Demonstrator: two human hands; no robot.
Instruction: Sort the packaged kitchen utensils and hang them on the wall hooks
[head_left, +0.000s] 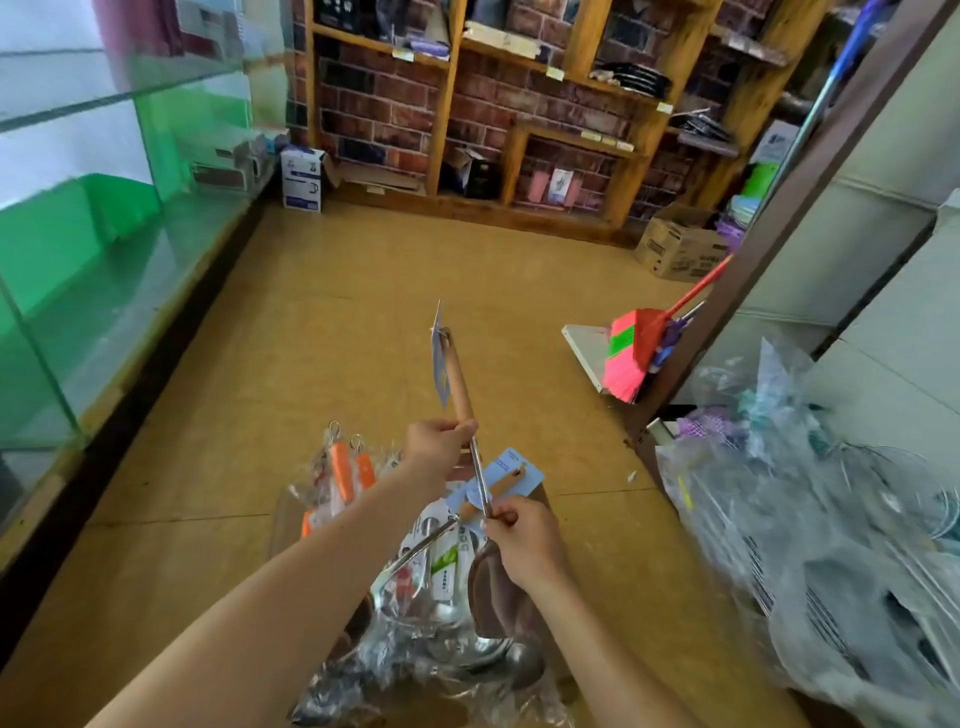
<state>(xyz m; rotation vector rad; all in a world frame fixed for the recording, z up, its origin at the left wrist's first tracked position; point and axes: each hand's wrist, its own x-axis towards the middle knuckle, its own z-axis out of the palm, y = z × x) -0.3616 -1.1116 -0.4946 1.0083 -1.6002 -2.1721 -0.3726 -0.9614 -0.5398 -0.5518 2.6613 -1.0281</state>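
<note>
My left hand (439, 441) grips a wooden-handled utensil (460, 384) at the base of its handle, which points up and away with a blue card tag (440, 364) at its tip. Its metal shaft (479, 480) runs down to my right hand (522, 540), which pinches it near a second wooden-handled utensil on a blue card (511, 480). Below both hands lies a pile of packaged utensils (431, 587) in clear wrap, with orange-handled ones (348, 470) at its far left. No wall hooks are in view.
A glass display counter (104, 234) runs along the left. Wooden shelves against a brick wall (467, 104) stand at the far end. A pink broom (641, 353) leans at the right, near a cardboard box (675, 244). Clear plastic bags of goods (810, 545) lie at the right.
</note>
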